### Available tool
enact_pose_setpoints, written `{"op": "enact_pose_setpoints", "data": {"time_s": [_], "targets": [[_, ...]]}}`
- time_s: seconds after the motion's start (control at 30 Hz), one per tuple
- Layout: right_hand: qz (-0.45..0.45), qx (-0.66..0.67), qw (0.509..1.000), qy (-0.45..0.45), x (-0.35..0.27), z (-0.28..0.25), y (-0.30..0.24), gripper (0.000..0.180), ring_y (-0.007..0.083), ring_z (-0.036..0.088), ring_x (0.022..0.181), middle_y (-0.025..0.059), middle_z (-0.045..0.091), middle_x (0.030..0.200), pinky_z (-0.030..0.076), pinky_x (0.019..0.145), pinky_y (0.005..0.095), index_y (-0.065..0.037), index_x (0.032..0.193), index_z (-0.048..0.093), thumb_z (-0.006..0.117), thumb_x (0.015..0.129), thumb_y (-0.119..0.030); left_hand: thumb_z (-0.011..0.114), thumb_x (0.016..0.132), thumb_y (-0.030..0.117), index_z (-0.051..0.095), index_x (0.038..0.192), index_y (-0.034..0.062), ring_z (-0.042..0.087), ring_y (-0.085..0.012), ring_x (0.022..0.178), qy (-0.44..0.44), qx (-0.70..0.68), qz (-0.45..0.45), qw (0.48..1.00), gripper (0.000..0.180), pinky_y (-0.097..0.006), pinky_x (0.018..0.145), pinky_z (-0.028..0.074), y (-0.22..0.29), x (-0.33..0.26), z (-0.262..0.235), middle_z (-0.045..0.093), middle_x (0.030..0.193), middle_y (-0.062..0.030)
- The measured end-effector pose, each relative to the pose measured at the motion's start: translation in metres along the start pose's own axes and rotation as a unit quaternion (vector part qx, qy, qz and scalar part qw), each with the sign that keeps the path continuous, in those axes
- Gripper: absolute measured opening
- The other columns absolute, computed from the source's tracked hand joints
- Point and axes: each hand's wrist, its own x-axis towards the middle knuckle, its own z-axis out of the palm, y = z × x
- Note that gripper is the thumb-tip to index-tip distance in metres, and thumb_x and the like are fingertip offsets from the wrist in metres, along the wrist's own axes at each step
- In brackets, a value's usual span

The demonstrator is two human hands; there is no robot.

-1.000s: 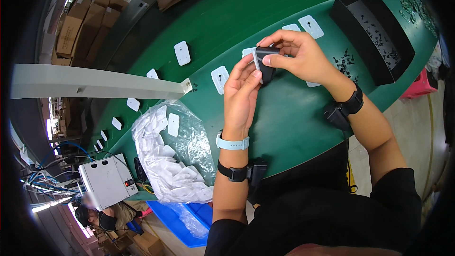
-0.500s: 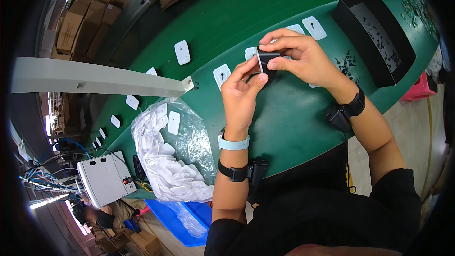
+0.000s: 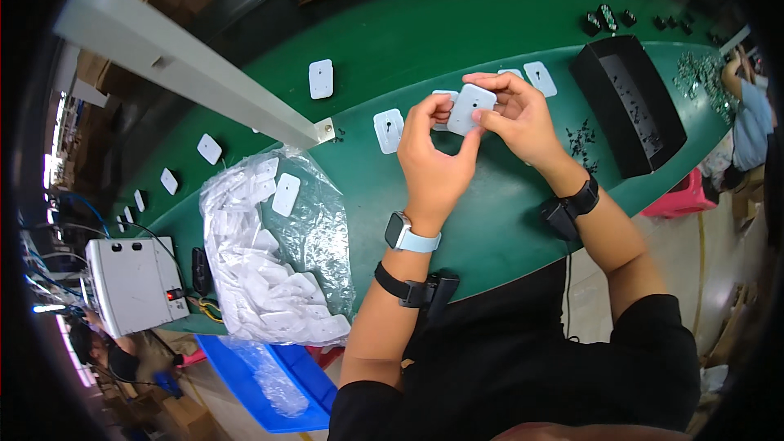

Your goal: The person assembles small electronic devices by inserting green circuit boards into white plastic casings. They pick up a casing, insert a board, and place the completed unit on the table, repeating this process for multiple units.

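Note:
Between my two hands is a white rounded rectangular cover point(image 3: 472, 109) with a dark hole near its middle, its white face turned up. My right hand point(image 3: 527, 124) pinches its right side, thumb on the front and fingers behind. My left hand point(image 3: 434, 165) is closed at its left and lower edge, the thumb tip at the bottom corner. The black part seen on its other side earlier is hidden now. On the bench close to my left hand lies another white cover point(image 3: 389, 131) with a dark piece at its centre; one more is partly covered by my fingers.
A clear bag of white covers point(image 3: 278, 286) lies left on the green bench point(image 3: 392, 237). To the right stand a black box point(image 3: 600, 106) and a scatter of small black parts point(image 3: 581, 143). A pale metal post point(image 3: 196, 57) crosses the left. More covers line the green belt point(image 3: 408, 24).
The held piece has turned from edge-on, with its black side showing, to its white face up. My view has shifted, and another person now shows at the right edge.

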Motion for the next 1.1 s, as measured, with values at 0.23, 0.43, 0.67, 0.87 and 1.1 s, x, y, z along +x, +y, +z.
{"op": "enact_pose_setpoints", "data": {"time_s": [0.23,0.43,0.67,0.87,1.1], "targets": [[0.001,-0.074,0.995,-0.068,0.022,-0.003,-0.006,0.036,0.0179,0.062,0.113,0.0136,0.063,0.127,0.051,0.098,0.0345,0.003,0.118,0.059,0.07,0.084,0.007,0.072,0.09,0.001,0.052,0.13,-0.004,0.067,-0.0159,0.099,-0.064,-0.228,-0.22,0.946,0.045,-0.027,0.085,0.056,-0.025,0.005,-0.011,0.066,0.115,-0.013],[0.054,-0.202,0.973,-0.095,0.116,0.011,0.008,0.036,0.016,0.066,0.102,0.0102,0.068,0.112,0.054,0.091,0.03,0.005,0.121,0.059,0.068,0.086,0.003,0.072,0.091,0.011,0.054,0.125,-0.0018,0.063,-0.0174,0.088,0.078,-0.033,-0.132,0.988,0.041,-0.029,0.074,0.053,-0.014,0.01,-0.017,0.065,0.103,-0.0112],[-0.034,-0.506,0.856,-0.1,0.155,-0.003,0.039,0.035,0.0209,0.065,0.086,0.0103,0.069,0.104,0.053,0.081,0.034,-0.001,0.112,0.067,0.076,0.08,-0.012,0.065,0.085,0.002,0.063,0.094,0.0012,0.06,-0.024,0.084,0.124,0.017,-0.02,0.992,0.01,-0.034,0.07,0.049,-0.003,0.014,-0.03,0.063,0.091,-0.0104],[-0.21,-0.591,0.772,-0.108,0.134,0.002,0.023,0.023,0.0346,0.059,0.108,0.0137,0.061,0.112,0.049,0.094,0.0413,-0.008,0.105,0.069,0.071,0.082,-0.011,0.059,0.081,0.003,0.063,0.093,0.0012,0.06,-0.0358,0.09,0.132,0.29,0.004,0.948,0.012,-0.046,0.078,0.049,0.013,0.021,-0.073,0.063,0.089,-0.0152],[-0.238,-0.42,0.876,-0.009,0.039,-0.007,-0.073,0.012,0.0203,0.063,0.078,0.0085,0.063,0.085,0.051,0.073,0.0306,-0.001,0.091,0.065,0.06,0.08,0.001,0.063,0.083,0.013,0.063,0.099,0.001,0.062,-0.0351,0.101,0.019,0.682,-0.195,0.705,0.021,-0.048,0.079,0.051,0.006,-0.002,-0.164,0.063,0.104,-0.0183]]}}
